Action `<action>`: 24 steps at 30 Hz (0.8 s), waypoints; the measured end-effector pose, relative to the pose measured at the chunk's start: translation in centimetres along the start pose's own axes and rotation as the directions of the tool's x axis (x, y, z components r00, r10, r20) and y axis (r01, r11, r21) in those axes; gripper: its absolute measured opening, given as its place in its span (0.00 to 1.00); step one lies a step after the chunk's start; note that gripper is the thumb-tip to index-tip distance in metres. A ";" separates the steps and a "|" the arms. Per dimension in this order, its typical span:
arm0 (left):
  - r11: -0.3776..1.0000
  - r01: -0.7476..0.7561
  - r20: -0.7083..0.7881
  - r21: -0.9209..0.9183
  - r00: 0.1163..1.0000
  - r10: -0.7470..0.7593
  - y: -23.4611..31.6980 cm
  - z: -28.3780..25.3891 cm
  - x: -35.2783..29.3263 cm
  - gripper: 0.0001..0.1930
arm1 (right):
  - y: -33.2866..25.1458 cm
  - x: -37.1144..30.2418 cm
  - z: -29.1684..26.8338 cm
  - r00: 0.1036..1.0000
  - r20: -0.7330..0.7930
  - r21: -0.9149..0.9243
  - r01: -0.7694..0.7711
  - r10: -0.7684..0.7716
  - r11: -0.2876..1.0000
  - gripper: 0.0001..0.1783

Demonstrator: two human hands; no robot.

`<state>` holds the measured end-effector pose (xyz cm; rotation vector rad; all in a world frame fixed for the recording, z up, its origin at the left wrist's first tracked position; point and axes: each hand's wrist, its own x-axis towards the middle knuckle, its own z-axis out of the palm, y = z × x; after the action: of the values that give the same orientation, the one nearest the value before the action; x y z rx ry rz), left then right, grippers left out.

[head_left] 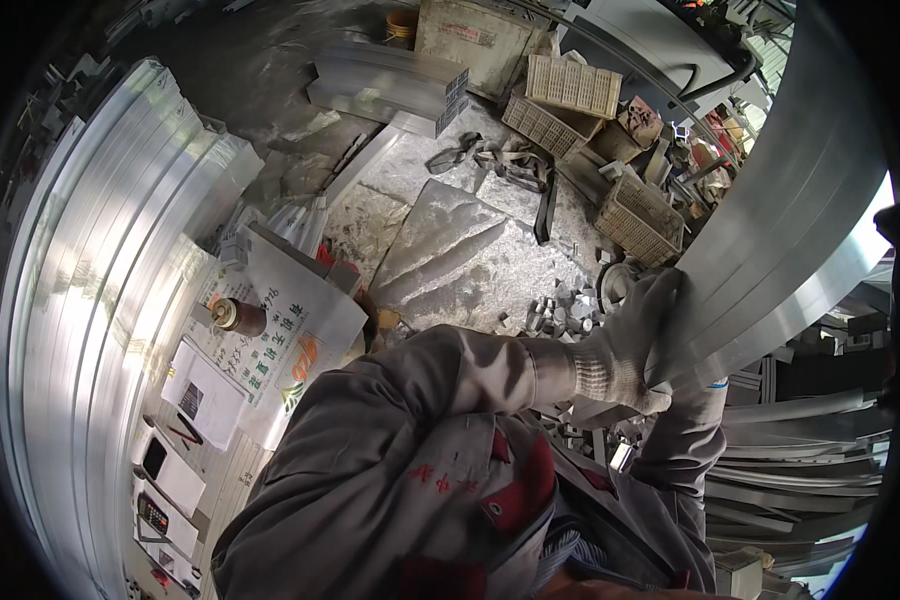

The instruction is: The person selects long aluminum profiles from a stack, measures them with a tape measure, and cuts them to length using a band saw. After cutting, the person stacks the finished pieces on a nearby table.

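A long, wide aluminium profile (785,220) with a smooth grey face rises along the right side. My left arm reaches across to it. My left hand (630,345), in a dirty whitish knit glove, is closed on the near end of the profile, thumb low at the edge and fingers higher up. Of my right arm, the grey sleeve (685,440) shows below the profile, with a bit of blue at the cuff. The profile hides my right hand, so its fingers cannot be seen. Small metal offcuts (565,310) lie in a heap on the floor beside my left hand.
Long aluminium profiles (100,300) are stacked at the left. Next to them, papers, a phone (155,457), a calculator (152,513) and a brown jar (240,317) rest on a surface. Plastic crates (640,220) and black straps (510,165) lie ahead. More strips (800,450) fill the right.
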<state>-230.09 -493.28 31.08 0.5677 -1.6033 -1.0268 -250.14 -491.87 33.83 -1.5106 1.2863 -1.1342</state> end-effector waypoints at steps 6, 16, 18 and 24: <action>0.995 -0.080 -0.039 -0.062 0.996 0.078 -7.7 -3.4 3.7 0.55 | -0.2 13.8 4.0 0.996 0.090 -0.120 0.029 -0.019 0.992 0.23; 0.511 0.218 0.115 -0.832 0.967 -0.226 -26.6 -11.9 8.4 0.25 | 9.4 34.7 11.6 0.876 0.364 -0.144 -0.281 0.315 0.949 0.22; 0.503 0.306 0.168 -0.808 0.939 -0.300 -28.9 -15.4 11.3 0.24 | 11.6 39.9 12.3 0.859 0.378 -0.137 -0.316 0.345 0.939 0.23; 0.455 0.386 0.150 -0.802 0.869 -0.472 -35.1 -24.8 21.6 0.20 | 15.7 56.8 13.1 0.781 0.516 -0.094 -0.355 0.350 0.930 0.26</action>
<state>-218.10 -536.46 13.52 0.3509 -0.7068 -1.9472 -237.37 -549.68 22.16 -1.3649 1.1054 -0.4294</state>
